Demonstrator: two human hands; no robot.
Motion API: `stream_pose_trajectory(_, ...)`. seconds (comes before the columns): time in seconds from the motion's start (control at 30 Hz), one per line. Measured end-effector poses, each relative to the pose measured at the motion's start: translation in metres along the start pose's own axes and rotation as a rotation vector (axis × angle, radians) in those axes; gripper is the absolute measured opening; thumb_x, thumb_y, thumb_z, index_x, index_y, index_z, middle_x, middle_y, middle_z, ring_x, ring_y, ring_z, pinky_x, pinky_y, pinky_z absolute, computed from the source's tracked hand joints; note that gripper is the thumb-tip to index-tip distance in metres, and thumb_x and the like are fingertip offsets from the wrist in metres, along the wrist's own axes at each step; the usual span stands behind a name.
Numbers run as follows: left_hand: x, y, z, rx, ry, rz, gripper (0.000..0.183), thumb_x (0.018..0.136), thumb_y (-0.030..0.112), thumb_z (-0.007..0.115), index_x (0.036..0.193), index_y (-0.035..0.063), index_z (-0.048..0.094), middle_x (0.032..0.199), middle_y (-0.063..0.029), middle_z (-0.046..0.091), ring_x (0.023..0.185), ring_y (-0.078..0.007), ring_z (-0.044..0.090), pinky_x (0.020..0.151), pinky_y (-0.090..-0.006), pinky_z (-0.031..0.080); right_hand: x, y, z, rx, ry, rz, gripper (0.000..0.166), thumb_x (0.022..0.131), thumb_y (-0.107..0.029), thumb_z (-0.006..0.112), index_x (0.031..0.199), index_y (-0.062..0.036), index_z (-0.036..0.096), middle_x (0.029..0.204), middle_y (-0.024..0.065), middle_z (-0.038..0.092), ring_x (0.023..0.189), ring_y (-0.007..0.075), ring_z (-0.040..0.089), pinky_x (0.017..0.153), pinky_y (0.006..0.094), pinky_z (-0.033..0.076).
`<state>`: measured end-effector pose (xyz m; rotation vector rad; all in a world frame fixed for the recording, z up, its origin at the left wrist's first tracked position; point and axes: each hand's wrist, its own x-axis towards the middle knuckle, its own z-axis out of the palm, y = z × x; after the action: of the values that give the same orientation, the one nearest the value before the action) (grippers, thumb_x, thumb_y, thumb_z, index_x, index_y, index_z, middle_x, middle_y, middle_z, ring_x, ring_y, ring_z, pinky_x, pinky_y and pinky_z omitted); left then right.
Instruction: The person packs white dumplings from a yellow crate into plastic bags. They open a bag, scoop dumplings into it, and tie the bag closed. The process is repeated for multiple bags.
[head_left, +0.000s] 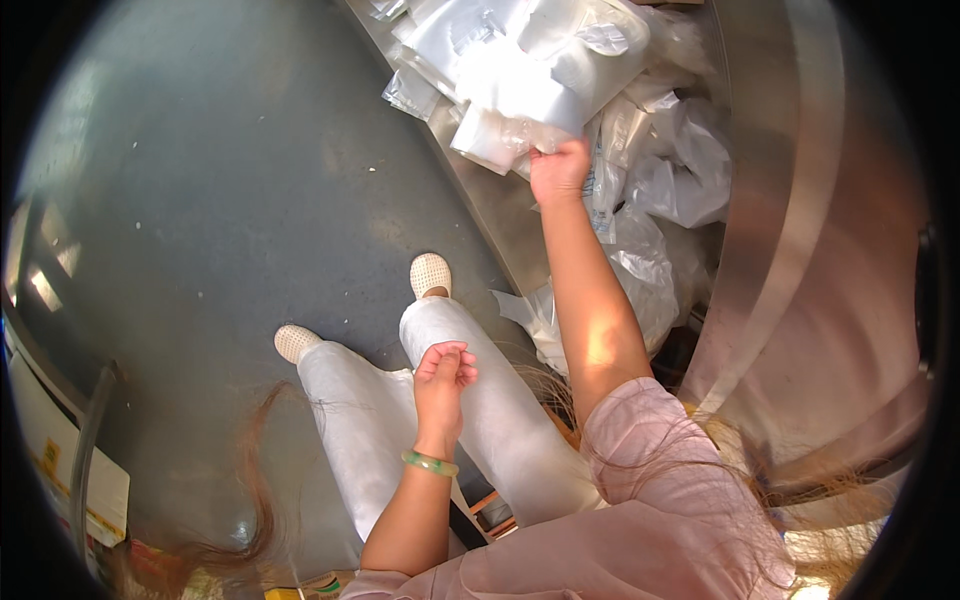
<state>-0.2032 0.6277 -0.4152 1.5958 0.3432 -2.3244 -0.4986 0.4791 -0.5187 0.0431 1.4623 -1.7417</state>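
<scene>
A pile of clear plastic bags (592, 67) lies on a metal surface (487, 195) at the upper right. My right hand (561, 169) reaches out to its near edge, with thumb and fingers closed on the corner of a clear plastic bag (517, 133); glare washes out part of the bag. Crumpled translucent plastic bags (679, 161) lie to the right of that hand and below it. My left hand (445, 365) hovers over my legs, palm up with loosely curled fingers, and holds nothing. A green bangle (430, 463) circles the left wrist.
A curved, shiny metal wall (817, 247) rises along the right side. Grey floor (247, 187) stretches to the left, with small scraps on it. My feet in perforated cream shoes (431, 274) are beside the metal surface. A white box (106, 487) and a metal rail (90, 450) are at lower left.
</scene>
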Motion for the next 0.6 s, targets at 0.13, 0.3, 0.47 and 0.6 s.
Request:
stream_pose_trajectory(0.13,-0.001,0.003,0.001,-0.002,-0.01,-0.001,0.015,0.097,0.015,0.05,0.098,0.0059,0.062,0.082,-0.0015,0.063,0.067,-0.0077,0.055,0.067,-0.0234,0.047,0.001,-0.011,0.022,-0.103,0.023,0.122,0.052,0.082,-0.003,0.055,0.133,-0.0119,0.045,0.135,0.0073,0.047,0.123,0.027,0.045,0.097,0.0484,0.041)
stream_pose_trajectory(0.3,0.002,0.0,0.006,0.082,-0.015,0.051,0.014,0.096,0.014,0.051,0.098,0.0053,0.062,0.083,-0.0011,0.062,0.07,-0.008,0.055,0.067,-0.0229,0.047,0.016,-0.005,0.023,-0.098,0.268,0.125,0.033,0.088,-0.007,0.054,0.121,-0.0061,0.052,0.121,0.0079,0.058,0.113,0.0256,0.054,0.094,0.0463,0.044)
stream_pose_trajectory(0.47,0.042,0.014,0.029,0.549,-0.007,0.694,0.025,0.09,0.018,0.063,0.109,0.0021,0.059,0.093,-0.0042,0.06,0.075,-0.0107,0.055,0.069,-0.0259,0.048,-0.009,0.006,-0.024,0.208,0.14,0.156,0.029,0.093,-0.015,0.046,0.118,-0.0042,0.055,0.113,0.0092,0.063,0.105,0.0264,0.059,0.09,0.0439,0.05)
stream_pose_trajectory(0.6,0.073,0.08,0.123,0.817,-0.057,1.086,0.068,0.076,0.019,0.077,0.132,0.0021,0.043,0.116,-0.015,0.053,0.083,-0.025,0.058,0.074,-0.0334,0.05,-0.051,0.012,-0.039,0.331,-0.064,0.278,0.04,0.098,-0.029,0.041,0.127,-0.0025,0.051,0.122,0.0119,0.059,0.107,0.0274,0.058,0.095,0.0473,0.047)
